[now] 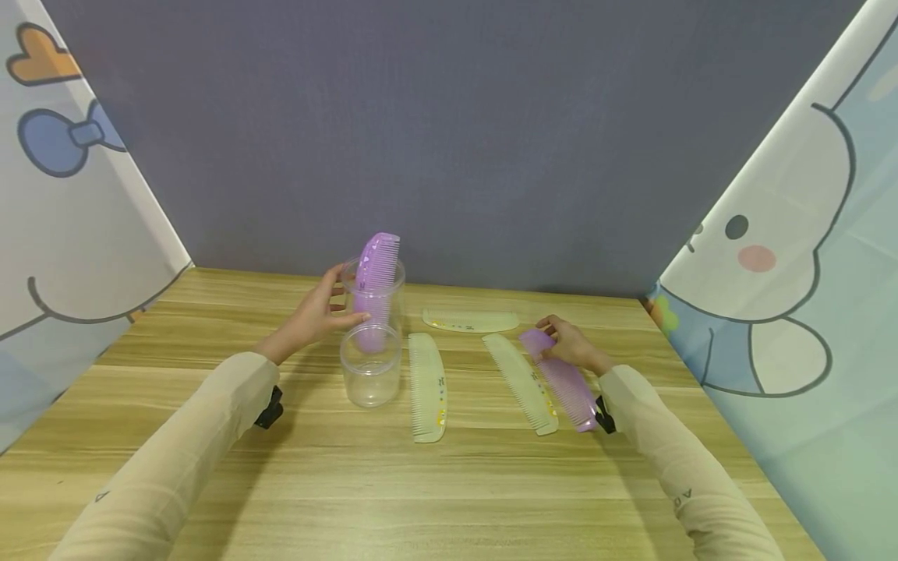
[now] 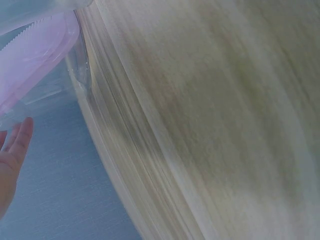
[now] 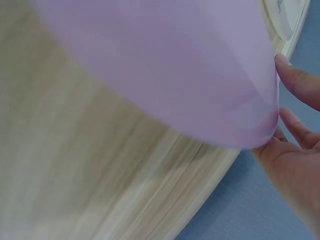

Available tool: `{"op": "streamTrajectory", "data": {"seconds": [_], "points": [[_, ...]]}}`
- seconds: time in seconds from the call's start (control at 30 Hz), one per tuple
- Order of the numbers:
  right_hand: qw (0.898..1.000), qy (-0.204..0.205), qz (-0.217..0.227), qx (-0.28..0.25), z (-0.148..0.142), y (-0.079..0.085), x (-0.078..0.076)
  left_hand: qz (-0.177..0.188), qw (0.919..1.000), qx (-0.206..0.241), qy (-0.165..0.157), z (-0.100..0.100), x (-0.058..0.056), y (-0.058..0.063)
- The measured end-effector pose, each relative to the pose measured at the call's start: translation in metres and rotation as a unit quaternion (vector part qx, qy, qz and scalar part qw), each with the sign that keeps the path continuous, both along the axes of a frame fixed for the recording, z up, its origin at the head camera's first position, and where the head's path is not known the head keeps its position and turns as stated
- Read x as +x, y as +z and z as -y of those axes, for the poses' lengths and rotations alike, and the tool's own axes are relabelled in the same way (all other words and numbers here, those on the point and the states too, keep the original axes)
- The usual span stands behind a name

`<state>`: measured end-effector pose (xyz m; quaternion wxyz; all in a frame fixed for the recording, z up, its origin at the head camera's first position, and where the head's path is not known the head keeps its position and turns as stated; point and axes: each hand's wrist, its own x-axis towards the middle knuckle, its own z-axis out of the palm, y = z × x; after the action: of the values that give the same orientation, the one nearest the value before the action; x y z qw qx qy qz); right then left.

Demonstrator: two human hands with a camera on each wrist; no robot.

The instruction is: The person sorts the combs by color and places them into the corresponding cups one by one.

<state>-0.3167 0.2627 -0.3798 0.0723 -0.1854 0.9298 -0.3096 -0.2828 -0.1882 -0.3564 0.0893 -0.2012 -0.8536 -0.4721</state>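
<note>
My left hand point(image 1: 319, 315) holds a tall clear plastic cup point(image 1: 397, 308) from its left side, thumb across the front and fingers toward the back. Inside that cup a purple comb point(image 1: 379, 261) stands on end, its top above the rim; the left wrist view shows its toothed edge through the cup wall point(image 2: 50, 95). A second clear cup point(image 1: 372, 382) stands just in front. On the right, my right hand point(image 1: 571, 347) pinches the far end of another purple comb point(image 1: 568, 389). That comb point(image 3: 175, 65) fills much of the right wrist view, thumb and fingers at its rounded end.
Between the hands, three pale green combs lie on the wooden table point(image 1: 393, 499): one upright in view point(image 1: 428, 389), one slanted point(image 1: 522, 386) beside the purple comb, one crosswise point(image 1: 470, 320) at the back. A grey panel point(image 1: 449, 140) rises behind; printed cloths flank the table.
</note>
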Motion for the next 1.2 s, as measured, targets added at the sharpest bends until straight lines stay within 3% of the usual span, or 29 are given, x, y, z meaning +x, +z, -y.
{"op": "streamTrajectory", "data": {"seconds": [0.3,0.67,1.2], "points": [[1.0,-0.007,0.018,-0.014,-0.002,0.004,0.0,-0.003,1.0,0.002,-0.003,0.002,-0.004,-0.004],[0.998,-0.014,0.036,-0.042,-0.003,0.011,0.001,0.003,0.9999,-0.005,-0.01,-0.009,0.021,0.023],[0.995,-0.036,0.022,-0.091,-0.001,0.026,-0.002,0.011,0.9999,-0.006,-0.005,-0.01,0.022,0.025]]}}
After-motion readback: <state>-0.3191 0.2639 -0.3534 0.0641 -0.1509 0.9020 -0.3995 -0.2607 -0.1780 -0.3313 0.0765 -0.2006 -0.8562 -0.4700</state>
